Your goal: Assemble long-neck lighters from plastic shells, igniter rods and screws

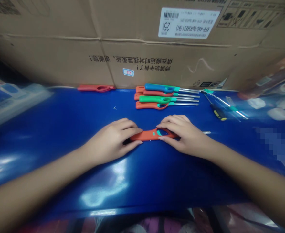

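Note:
An orange long-reach lighter [147, 135] lies level just over the blue table, between my two hands. Its handle end is pinched between the thumb and fingers of my left hand [118, 137]. Thumb and fingers of my right hand [181, 132] close round the trigger-loop end, where a teal trigger shows. The tip of its metal tube pokes out beyond my right hand; the stretch between is hidden. Behind my hands, several similar lighters are piled, with a blue lighter [158, 87] on top and a green lighter [154, 99] nearer me.
A large cardboard box [72, 61] stands along the back of the blue table [72, 181]. A red lighter casing [95, 88] lies against it. At right are a screwdriver [217, 112], a loose metal tube [226, 103] and blurred clear bags. A white power strip [16, 103] sits at left.

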Demonstrator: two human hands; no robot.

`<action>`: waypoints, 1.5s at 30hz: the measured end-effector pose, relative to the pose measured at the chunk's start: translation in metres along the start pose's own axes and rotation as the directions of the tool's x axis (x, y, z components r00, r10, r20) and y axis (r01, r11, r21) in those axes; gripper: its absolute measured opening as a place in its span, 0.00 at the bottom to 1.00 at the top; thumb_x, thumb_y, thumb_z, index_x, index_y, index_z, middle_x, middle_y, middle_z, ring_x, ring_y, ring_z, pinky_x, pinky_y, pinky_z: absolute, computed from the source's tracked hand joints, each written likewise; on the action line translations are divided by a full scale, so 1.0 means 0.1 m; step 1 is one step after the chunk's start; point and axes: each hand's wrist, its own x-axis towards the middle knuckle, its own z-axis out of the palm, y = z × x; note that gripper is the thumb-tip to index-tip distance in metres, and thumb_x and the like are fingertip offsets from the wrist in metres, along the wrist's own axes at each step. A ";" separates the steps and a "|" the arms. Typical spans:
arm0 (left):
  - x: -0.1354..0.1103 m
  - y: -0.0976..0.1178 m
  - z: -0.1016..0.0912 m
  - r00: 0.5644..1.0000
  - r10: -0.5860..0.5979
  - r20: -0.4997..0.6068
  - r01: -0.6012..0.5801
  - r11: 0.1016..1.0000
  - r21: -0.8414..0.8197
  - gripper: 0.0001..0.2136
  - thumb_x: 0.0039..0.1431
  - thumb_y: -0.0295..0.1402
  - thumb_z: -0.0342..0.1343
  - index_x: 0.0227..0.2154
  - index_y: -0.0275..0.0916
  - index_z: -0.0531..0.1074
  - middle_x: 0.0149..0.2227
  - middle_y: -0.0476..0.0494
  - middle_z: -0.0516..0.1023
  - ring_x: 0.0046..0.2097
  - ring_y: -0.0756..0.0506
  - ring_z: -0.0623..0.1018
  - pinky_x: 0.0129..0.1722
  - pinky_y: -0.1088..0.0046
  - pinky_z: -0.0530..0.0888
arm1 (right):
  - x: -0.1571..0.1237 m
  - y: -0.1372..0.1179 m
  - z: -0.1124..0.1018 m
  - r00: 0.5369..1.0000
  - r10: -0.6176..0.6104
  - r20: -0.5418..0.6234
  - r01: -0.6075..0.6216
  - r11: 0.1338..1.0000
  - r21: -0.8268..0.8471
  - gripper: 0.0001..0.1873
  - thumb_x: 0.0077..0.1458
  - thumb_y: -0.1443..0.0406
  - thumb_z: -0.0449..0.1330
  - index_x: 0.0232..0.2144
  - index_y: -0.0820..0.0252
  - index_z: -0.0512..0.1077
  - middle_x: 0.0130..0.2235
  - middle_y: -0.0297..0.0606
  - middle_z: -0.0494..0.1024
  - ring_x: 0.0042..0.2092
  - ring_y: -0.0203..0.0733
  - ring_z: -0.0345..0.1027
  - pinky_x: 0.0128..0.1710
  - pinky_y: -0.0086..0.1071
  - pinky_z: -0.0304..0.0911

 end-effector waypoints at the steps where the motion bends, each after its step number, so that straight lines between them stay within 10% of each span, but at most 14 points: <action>1: 0.00 0.00 0.00 1.000 -0.004 0.000 0.004 1.000 0.001 0.11 0.67 0.35 0.57 0.48 0.36 0.75 0.45 0.40 0.78 0.46 0.42 0.76 0.47 0.64 0.75 | 0.00 0.00 0.00 1.000 0.005 0.000 -0.005 1.000 0.009 0.14 0.67 0.57 0.58 0.51 0.54 0.72 0.50 0.40 0.75 0.51 0.46 0.67 0.54 0.43 0.57; 14: 0.00 0.14 0.03 0.990 0.133 -0.042 -0.111 0.935 0.336 0.13 0.69 0.33 0.52 0.48 0.31 0.75 0.43 0.36 0.81 0.42 0.38 0.80 0.42 0.60 0.79 | 0.02 0.05 -0.02 0.988 -0.151 0.020 0.152 0.968 -0.200 0.17 0.64 0.59 0.59 0.51 0.62 0.73 0.48 0.45 0.77 0.48 0.49 0.70 0.51 0.45 0.60; 24: -0.03 0.10 0.13 0.984 0.095 -0.151 -0.091 0.995 0.030 0.11 0.69 0.32 0.55 0.48 0.30 0.75 0.38 0.38 0.79 0.38 0.44 0.77 0.39 0.67 0.76 | -0.02 0.01 -0.04 0.948 -0.298 -0.111 0.273 0.942 -0.196 0.13 0.69 0.64 0.53 0.41 0.67 0.75 0.36 0.44 0.81 0.38 0.44 0.73 0.46 0.41 0.64; 36: -0.02 0.13 0.09 0.979 0.086 -0.185 -0.091 0.996 -0.018 0.12 0.68 0.30 0.55 0.49 0.29 0.76 0.37 0.36 0.79 0.37 0.44 0.76 0.38 0.66 0.75 | -0.04 -0.06 -0.08 0.985 -0.148 -0.090 0.134 0.979 -0.151 0.13 0.69 0.60 0.52 0.38 0.61 0.72 0.35 0.41 0.75 0.36 0.44 0.67 0.36 0.37 0.63; 39: 0.00 0.21 0.07 0.978 -0.092 -0.190 0.049 0.975 -0.217 0.12 0.67 0.33 0.56 0.48 0.33 0.77 0.39 0.38 0.80 0.38 0.45 0.78 0.40 0.67 0.76 | -0.03 -0.08 -0.12 0.984 -0.137 -0.114 0.114 0.975 -0.189 0.14 0.70 0.61 0.51 0.40 0.62 0.73 0.38 0.42 0.77 0.37 0.44 0.69 0.37 0.37 0.64; 41: 0.03 0.29 0.05 0.937 -0.338 -0.088 0.254 0.832 -0.494 0.13 0.67 0.37 0.57 0.50 0.37 0.78 0.36 0.41 0.81 0.34 0.47 0.78 0.35 0.70 0.77 | -0.02 -0.09 -0.15 0.979 -0.162 -0.124 0.134 0.969 -0.210 0.14 0.69 0.60 0.52 0.44 0.63 0.73 0.42 0.44 0.78 0.41 0.45 0.71 0.40 0.38 0.65; 45: 0.10 0.41 0.02 0.761 -0.560 0.328 0.508 0.200 -0.838 0.18 0.66 0.40 0.57 0.52 0.35 0.76 0.27 0.46 0.78 0.21 0.52 0.71 0.19 0.78 0.69 | -0.02 -0.11 -0.19 0.954 -0.290 -0.080 0.264 0.934 -0.240 0.21 0.67 0.52 0.56 0.50 0.63 0.72 0.48 0.45 0.79 0.43 0.46 0.74 0.41 0.39 0.67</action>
